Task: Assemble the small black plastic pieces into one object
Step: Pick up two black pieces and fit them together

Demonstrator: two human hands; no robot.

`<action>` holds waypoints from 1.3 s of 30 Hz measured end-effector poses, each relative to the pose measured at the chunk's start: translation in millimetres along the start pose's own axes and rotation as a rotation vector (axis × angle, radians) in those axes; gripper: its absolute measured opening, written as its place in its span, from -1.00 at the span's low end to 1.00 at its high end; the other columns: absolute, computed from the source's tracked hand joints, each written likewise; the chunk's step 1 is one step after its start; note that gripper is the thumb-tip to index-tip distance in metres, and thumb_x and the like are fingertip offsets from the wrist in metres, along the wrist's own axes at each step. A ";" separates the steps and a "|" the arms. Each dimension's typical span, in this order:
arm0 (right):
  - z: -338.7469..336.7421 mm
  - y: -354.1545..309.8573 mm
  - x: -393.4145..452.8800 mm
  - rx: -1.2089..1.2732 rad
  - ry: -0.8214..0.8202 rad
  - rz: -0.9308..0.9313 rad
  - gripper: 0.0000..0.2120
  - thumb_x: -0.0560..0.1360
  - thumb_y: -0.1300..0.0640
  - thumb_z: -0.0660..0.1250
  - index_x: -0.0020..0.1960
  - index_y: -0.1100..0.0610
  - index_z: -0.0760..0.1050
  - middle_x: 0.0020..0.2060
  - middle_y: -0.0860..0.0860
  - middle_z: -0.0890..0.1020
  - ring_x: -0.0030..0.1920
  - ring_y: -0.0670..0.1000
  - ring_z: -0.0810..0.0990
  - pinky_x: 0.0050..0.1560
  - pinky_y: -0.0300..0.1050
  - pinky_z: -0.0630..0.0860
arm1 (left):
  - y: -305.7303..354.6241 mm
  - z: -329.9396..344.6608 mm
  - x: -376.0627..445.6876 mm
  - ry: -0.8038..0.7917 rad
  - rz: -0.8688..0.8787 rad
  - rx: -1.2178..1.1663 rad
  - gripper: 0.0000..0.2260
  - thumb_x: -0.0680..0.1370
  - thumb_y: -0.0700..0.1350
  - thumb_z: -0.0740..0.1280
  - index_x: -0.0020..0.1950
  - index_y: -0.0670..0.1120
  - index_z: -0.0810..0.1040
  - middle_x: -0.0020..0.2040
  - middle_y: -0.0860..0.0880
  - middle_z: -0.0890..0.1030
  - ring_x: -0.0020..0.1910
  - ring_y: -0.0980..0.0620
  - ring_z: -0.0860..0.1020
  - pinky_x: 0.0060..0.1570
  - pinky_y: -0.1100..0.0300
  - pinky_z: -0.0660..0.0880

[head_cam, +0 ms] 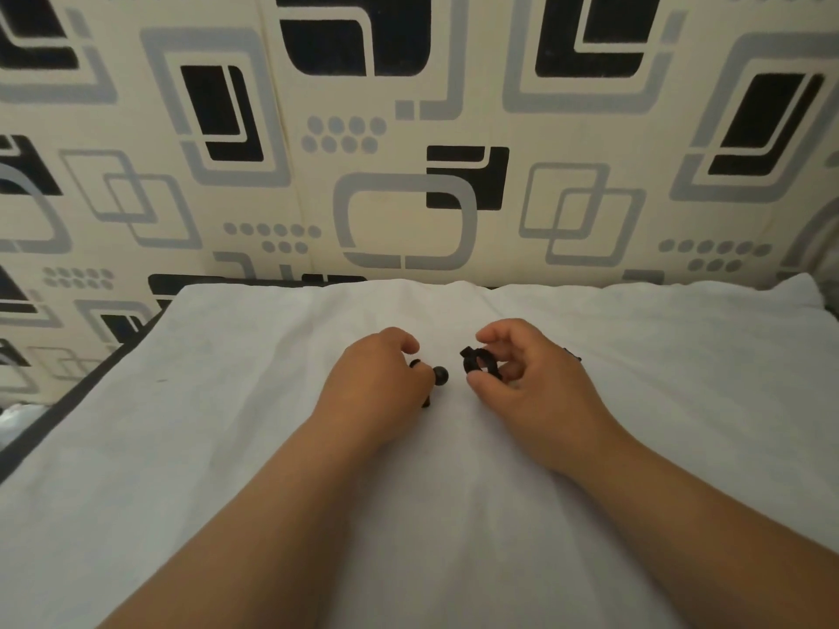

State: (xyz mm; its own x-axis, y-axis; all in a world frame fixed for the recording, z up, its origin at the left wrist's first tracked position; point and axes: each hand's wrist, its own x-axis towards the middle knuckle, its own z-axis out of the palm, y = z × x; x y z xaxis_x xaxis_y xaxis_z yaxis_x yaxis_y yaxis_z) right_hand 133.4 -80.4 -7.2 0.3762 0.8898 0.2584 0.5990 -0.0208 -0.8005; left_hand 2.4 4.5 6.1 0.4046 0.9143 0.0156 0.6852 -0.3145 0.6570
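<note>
My left hand (379, 379) rests on the white cloth (227, 401) with its fingers curled around a small black piece with a round ball end (440, 375); the ball sticks out to the right of the hand and most of the piece is hidden under the fingers. My right hand (517, 379) holds a black ring-shaped piece (482, 363) between thumb and fingertips, just above the cloth. The two pieces are a short gap apart. Another small black part (573, 355) peeks out behind my right hand.
The white cloth covers a flat surface with a dark edge (68, 397) on the left. A patterned cream, grey and black cushioned backrest (408, 152) rises right behind the cloth.
</note>
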 end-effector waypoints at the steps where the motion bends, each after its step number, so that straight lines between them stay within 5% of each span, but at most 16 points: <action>1: -0.2 -0.9 -0.2 -0.001 -0.004 -0.008 -0.73 0.38 0.05 0.35 0.02 -0.18 0.38 -0.16 -0.29 0.47 -0.19 -0.37 0.45 -0.24 -0.58 0.34 | 0.7 0.1 0.0 -0.014 -0.006 0.027 -0.71 0.48 -0.08 0.22 0.20 -0.01 0.47 -0.03 -0.03 0.59 -0.08 -0.03 0.52 -0.12 0.18 0.41; 6: -2.2 -4.2 -1.7 0.053 -0.014 -0.042 -0.72 0.39 0.13 0.33 -0.02 -0.20 0.40 -0.18 -0.30 0.52 -0.18 -0.36 0.49 -0.26 -0.57 0.36 | 2.9 -1.7 -1.5 -0.022 0.015 0.036 -0.83 0.45 -0.13 0.22 -0.18 -0.05 0.62 -0.40 0.11 0.49 -0.36 0.11 0.45 -0.35 0.27 0.39; 9: -2.5 -3.6 -1.8 0.110 -0.016 -0.028 -0.74 0.39 0.15 0.34 -0.06 -0.18 0.40 -0.12 -0.21 0.59 -0.15 -0.24 0.57 -0.21 -0.50 0.42 | 3.7 -3.8 -2.5 -0.001 0.008 -0.003 -0.82 0.43 -0.14 0.24 -0.35 0.06 0.51 -0.41 0.12 0.49 -0.36 0.10 0.47 -0.42 0.25 0.35; 14: -5.3 -5.7 -2.1 0.221 0.055 -0.076 -0.78 0.34 0.21 0.36 -0.10 -0.05 0.43 -0.17 -0.19 0.62 -0.21 -0.18 0.55 -0.24 -0.39 0.48 | 2.4 -2.8 -2.9 0.058 0.006 -0.171 -0.90 0.40 -0.12 0.26 -0.21 0.08 0.52 -0.27 0.02 0.59 -0.28 -0.01 0.57 -0.26 0.14 0.51; 18: -7.3 -6.1 -3.0 0.296 0.071 -0.091 -0.72 0.33 0.25 0.36 -0.21 -0.13 0.41 -0.14 -0.15 0.64 -0.16 -0.12 0.62 -0.11 -0.24 0.56 | 2.6 -2.6 -4.0 0.084 -0.010 -0.327 -0.86 0.40 -0.15 0.25 -0.23 0.10 0.51 -0.39 0.03 0.61 -0.51 0.15 0.55 -0.37 0.22 0.54; 25: -7.3 -8.1 -3.1 0.405 0.135 -0.164 -0.73 0.34 0.37 0.34 -0.19 0.03 0.38 -0.05 -0.08 0.63 -0.06 -0.16 0.62 -0.11 -0.40 0.49 | 7.8 1.1 -7.4 0.031 -0.052 -0.535 -0.88 0.43 -0.19 0.27 -0.19 0.02 0.54 -0.32 -0.03 0.65 -0.43 0.09 0.63 -0.37 0.23 0.59; 34: -6.3 -12.2 -5.2 0.328 0.163 -0.160 -0.81 0.33 0.24 0.40 -0.21 0.07 0.40 -0.08 -0.18 0.63 -0.13 -0.21 0.62 -0.18 -0.37 0.53 | 12.0 7.5 -14.3 -0.050 -0.016 -0.732 -0.93 0.45 -0.18 0.31 -0.08 -0.07 0.54 -0.25 -0.10 0.68 -0.34 0.02 0.66 -0.37 0.24 0.56; 39: -5.2 -14.8 -6.9 0.293 0.146 -0.144 -0.79 0.30 0.17 0.43 -0.25 -0.01 0.40 -0.07 -0.20 0.63 -0.20 -0.09 0.66 -0.15 -0.17 0.60 | 14.9 9.9 -18.5 -0.072 0.013 -0.786 -0.94 0.45 -0.16 0.34 -0.10 -0.07 0.53 -0.23 -0.10 0.68 -0.32 0.06 0.66 -0.39 0.28 0.53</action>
State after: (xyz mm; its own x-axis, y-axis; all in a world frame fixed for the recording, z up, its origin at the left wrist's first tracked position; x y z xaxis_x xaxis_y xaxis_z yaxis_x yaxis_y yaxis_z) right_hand 125.6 -88.5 5.6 0.4123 0.7994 0.4369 0.4326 0.2503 -0.8662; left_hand 11.1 -19.6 8.2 0.4660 0.8848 -0.0041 0.0617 -0.0279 0.9977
